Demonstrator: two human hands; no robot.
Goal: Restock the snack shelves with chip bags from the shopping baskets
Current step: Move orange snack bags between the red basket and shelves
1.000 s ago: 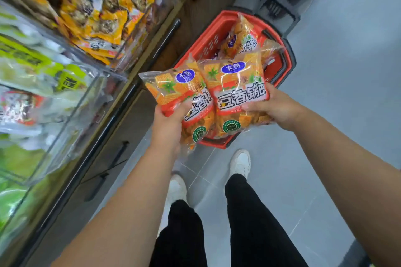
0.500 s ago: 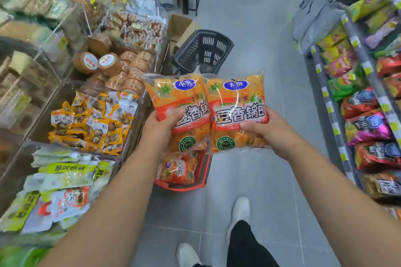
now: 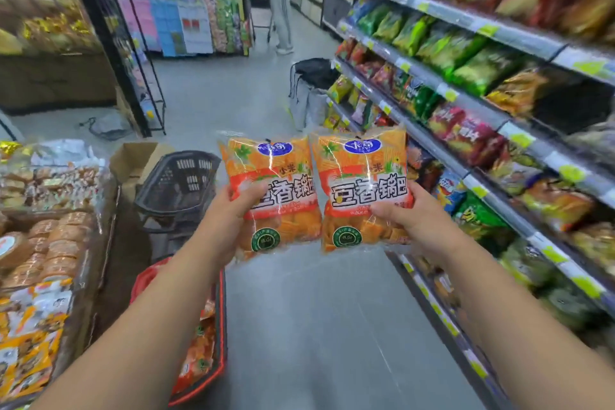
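Two orange chip bags are held up side by side in front of me. My left hand (image 3: 233, 213) grips the left orange bag (image 3: 271, 170) at its lower left, thumb across the front. My right hand (image 3: 411, 221) grips the right orange bag (image 3: 362, 173) at its lower right. The red shopping basket (image 3: 218, 326) sits on the floor under my left forearm, with more orange bags inside. The snack shelves (image 3: 472, 110) run along the right, packed with chip bags.
A black basket (image 3: 179, 183) and an open cardboard box (image 3: 133, 156) stand on the floor ahead to the left. A display bin of packaged snacks (image 3: 50, 243) is on my left. A grey bag (image 3: 309, 93) leans by the shelf. A person (image 3: 279, 0) stands far down the aisle.
The view has swung up from the red basket and floor to the aisle and the right-hand shelves. Both hands have lifted the two orange bags higher, away from the basket.
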